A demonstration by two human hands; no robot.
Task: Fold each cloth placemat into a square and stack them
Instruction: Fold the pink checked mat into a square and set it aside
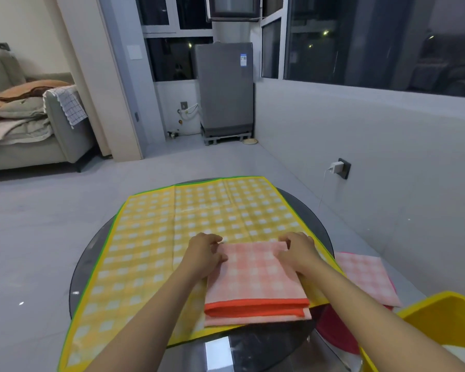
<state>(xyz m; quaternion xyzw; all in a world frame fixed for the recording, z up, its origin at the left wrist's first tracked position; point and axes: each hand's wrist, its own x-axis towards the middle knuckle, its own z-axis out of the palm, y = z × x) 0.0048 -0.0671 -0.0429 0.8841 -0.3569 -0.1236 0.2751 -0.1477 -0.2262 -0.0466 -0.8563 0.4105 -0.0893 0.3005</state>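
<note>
Our left hand (206, 253) and right hand (297, 252) pinch the far corners of the pink placemat (255, 277) with curled fingers, keeping the fold neat on the yellow placemat (151, 237) covering the bench (253, 347).

Under my fingers lies the folded placemat (255, 277), pale pink-and-white gingham with a bright orange-red hem along its near edge. Beneath it spreads the large placemat (172, 232), checked in yellow and white with a solid yellow border and a thin green edge down its left side, over the glossy black round table (253, 353). Right of the folded placemat lies another pink-and-white checked placemat (365, 280) with a deeper pink edge, and nearer me on that side sits a plain yellow bin (440, 312).
</note>
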